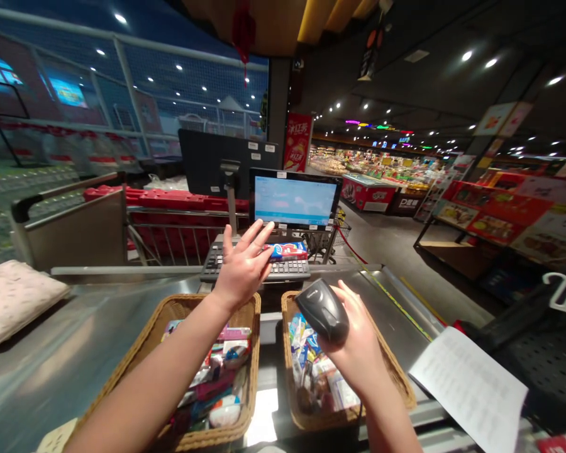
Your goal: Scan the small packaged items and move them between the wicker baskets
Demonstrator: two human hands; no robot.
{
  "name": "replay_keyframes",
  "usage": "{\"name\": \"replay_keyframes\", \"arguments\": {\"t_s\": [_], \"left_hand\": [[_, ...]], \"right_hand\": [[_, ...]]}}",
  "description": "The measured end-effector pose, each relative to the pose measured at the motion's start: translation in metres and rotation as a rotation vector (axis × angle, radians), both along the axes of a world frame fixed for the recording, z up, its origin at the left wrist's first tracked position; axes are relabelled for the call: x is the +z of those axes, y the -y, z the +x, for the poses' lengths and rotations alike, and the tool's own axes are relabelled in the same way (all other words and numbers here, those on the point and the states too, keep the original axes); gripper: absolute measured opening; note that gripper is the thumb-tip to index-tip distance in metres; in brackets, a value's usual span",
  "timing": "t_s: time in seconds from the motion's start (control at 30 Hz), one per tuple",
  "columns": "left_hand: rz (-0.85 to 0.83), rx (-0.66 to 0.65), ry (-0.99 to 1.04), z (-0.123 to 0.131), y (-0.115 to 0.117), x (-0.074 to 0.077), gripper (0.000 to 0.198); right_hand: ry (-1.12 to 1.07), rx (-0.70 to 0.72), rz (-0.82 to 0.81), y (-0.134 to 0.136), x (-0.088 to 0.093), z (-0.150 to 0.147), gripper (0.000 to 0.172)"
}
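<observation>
My left hand (245,261) reaches out above the keyboard (287,272) with several fingers stretched apart. Its thumb and index side closes on the left end of a slim blue-and-red packet (288,251); the exact grip is partly hidden behind the fingers. A black handheld barcode scanner (324,309) is gripped in my right hand (358,340), its head tilted up and to the left. Below my left forearm stands a wicker basket (256,371) of small packaged goods. Another wicker basket (288,377), also filled with packages, is under the scanner and my right hand.
A lit monitor (295,200) stands behind the keyboard, beside a dark screen seen from its back (202,160). On the metal counter lie a pale patterned bag (19,302) at left and a printed sheet (471,384) at right. Shopping carts (179,236) are beyond.
</observation>
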State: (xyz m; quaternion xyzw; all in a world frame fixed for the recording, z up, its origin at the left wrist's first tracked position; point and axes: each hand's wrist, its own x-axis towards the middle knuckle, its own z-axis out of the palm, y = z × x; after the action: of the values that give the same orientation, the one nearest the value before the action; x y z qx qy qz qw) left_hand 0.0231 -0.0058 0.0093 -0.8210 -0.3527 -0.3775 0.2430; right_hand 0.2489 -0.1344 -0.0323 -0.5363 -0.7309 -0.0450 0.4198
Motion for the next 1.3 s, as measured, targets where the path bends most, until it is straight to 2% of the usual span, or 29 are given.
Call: {"name": "replay_keyframes", "arguments": {"t_s": [0.23,0.57,0.77,1.1,1.3], "left_hand": [[-0.003,0.022,0.018,-0.016,-0.004,0.001,0.016],[0.029,0.083,0.006,-0.035,-0.001,-0.001,0.015],[0.011,0.096,0.002,-0.043,0.005,-0.006,0.015],[-0.075,0.162,-0.035,-0.070,0.022,-0.026,0.014],[-0.180,0.200,-0.053,-0.092,0.038,-0.054,0.014]], "right_hand": [[0.002,0.034,-0.011,0.000,0.004,-0.021,0.050],[0.036,0.098,0.003,0.001,0.003,-0.032,0.041],[0.039,0.101,-0.003,0.003,0.001,-0.038,0.045],[0.043,0.133,-0.068,-0.002,-0.009,-0.052,0.049],[0.046,0.170,-0.125,-0.005,-0.018,-0.067,0.046]]}}
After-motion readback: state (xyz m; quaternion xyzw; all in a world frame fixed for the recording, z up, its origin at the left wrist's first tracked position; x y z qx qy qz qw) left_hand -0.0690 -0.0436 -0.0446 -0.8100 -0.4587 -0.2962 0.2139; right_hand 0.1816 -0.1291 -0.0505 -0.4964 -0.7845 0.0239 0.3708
